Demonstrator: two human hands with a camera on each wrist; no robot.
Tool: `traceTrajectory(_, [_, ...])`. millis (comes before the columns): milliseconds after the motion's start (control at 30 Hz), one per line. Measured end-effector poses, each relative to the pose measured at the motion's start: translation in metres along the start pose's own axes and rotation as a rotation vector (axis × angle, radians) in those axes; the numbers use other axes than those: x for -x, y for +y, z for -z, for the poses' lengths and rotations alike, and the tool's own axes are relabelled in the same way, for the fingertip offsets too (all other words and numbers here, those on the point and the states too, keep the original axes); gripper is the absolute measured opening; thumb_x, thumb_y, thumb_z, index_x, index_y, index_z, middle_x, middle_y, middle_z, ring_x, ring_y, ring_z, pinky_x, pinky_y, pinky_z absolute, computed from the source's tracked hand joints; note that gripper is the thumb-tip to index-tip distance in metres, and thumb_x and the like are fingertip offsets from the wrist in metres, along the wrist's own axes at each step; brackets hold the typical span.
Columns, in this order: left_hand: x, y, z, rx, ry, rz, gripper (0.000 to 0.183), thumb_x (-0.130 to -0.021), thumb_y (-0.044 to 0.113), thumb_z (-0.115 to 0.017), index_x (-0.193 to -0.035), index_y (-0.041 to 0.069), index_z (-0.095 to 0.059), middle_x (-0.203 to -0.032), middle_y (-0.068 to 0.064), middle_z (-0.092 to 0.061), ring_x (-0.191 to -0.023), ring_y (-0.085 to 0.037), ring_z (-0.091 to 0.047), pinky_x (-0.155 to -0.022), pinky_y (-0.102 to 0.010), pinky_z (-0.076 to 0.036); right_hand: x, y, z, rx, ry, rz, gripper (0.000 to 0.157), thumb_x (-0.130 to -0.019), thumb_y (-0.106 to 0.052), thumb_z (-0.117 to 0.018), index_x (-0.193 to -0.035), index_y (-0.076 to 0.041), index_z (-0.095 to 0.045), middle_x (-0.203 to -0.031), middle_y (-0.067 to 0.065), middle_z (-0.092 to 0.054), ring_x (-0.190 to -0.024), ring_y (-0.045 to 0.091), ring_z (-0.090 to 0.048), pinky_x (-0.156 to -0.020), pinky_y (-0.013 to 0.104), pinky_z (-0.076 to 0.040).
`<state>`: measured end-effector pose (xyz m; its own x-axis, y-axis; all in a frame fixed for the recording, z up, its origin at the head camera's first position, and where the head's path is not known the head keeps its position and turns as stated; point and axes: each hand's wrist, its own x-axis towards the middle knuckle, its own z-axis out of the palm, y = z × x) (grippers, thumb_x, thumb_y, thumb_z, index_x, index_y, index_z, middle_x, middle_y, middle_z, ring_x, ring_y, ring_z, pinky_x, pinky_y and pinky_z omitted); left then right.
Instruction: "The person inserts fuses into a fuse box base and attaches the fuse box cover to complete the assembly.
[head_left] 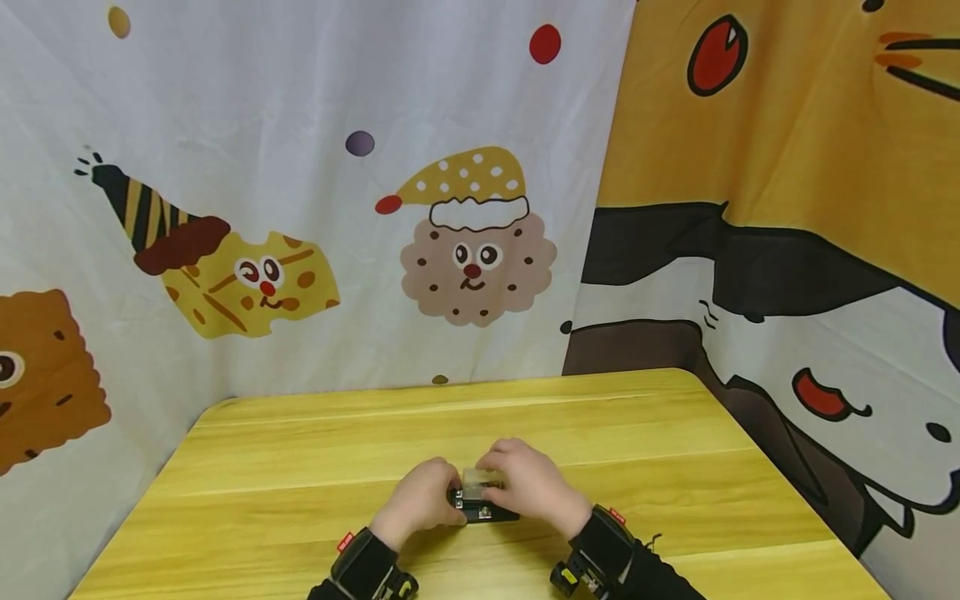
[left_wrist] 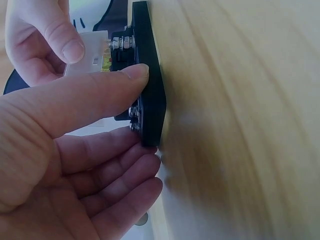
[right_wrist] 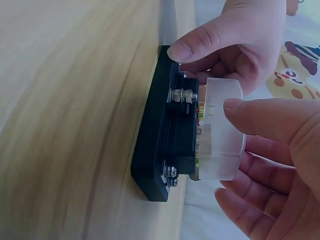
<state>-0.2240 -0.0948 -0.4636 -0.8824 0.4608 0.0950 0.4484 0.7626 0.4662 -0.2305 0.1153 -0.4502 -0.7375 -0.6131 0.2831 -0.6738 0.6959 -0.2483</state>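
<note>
A small electrical device with a black base (right_wrist: 149, 135), metal screw terminals (right_wrist: 176, 95) and a clear plastic cover (right_wrist: 222, 137) is between both hands at the table's middle. Brass-coloured parts show at the cover's edge, beside the black block. My left hand (head_left: 426, 496) grips one end of the base, its thumb over the top edge and its fingers at the end and underside. With thumb and fingers on opposite faces, my right hand (head_left: 531, 483) pinches the clear cover. The base lies close over the tabletop in both wrist views.
The wood-patterned table (head_left: 300, 433) reaches back to a white curtain (head_left: 285, 100) printed with cartoon biscuits and cheese. A yellow, black and white cartoon cloth (head_left: 787, 167) hangs along the right side. Black wrist straps with cameras sit on both wrists.
</note>
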Motion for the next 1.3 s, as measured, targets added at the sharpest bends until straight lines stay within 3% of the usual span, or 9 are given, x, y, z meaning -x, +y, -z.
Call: traceTrajectory(1300, [0.0022, 0.0015, 0.0004, 0.015, -0.006, 0.0, 0.033, -0.064, 0.02, -0.092, -0.086, 0.008, -0.07, -0.077, 0.006, -0.051, -0.066, -0.011, -0.044, -0.063, -0.029, -0.04, 0.0047, 0.0001, -0.0058, -0.01, -0.047, -0.01, 0.028, -0.084, -0.024, -0.08, -0.109, -0.016, -0.073, -0.099, -0.005, -0.061, -0.091, 0.015, -0.057, -0.076, 0.025, -0.05])
